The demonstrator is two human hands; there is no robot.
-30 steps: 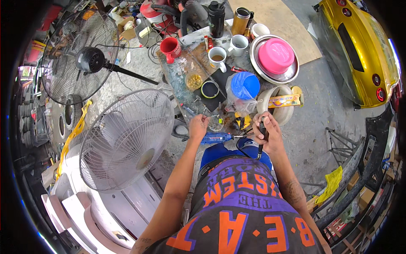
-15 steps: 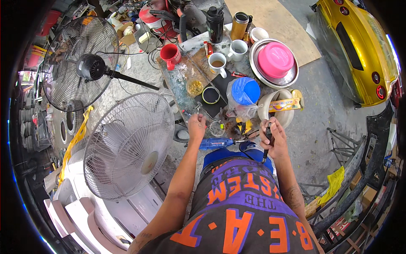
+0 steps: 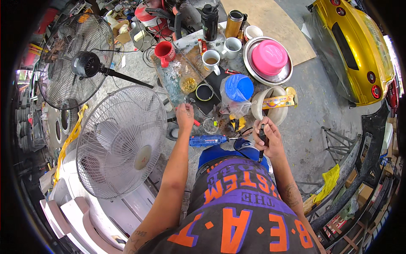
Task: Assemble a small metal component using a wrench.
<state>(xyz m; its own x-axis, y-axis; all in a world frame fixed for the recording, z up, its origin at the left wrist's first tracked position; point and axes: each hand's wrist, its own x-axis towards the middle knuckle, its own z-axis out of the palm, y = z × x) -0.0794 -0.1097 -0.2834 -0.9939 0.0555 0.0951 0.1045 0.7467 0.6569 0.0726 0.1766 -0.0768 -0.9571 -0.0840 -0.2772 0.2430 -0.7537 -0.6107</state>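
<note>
My left hand (image 3: 185,116) reaches down to the table's near left edge, fingertips drawn together; what they hold, if anything, is too small to make out. Beside them lies a small metal piece (image 3: 191,100), and a red stick (image 3: 196,122) lies by the wrist. My right hand (image 3: 269,137) is wrapped round a black rotary tool handpiece (image 3: 262,136), held upright in front of my waist. A blue rotary tool (image 3: 207,140) lies between my hands, just above my lap. Nearby are a clear cup (image 3: 210,125) and a round black-filled tin (image 3: 204,92).
On the table stand a red mug (image 3: 164,51), a mug with brown drink (image 3: 211,60), a blue-lidded tub (image 3: 239,87) in plastic, and a pink basin (image 3: 269,57) on a metal one. A standing fan (image 3: 122,144) is close on my left. A gold car body (image 3: 359,51) is at right.
My left hand has shifted a little left and farther over the table, beside the small metal piece. The right hand keeps its hold on the handpiece. The whole view has shifted slightly.
</note>
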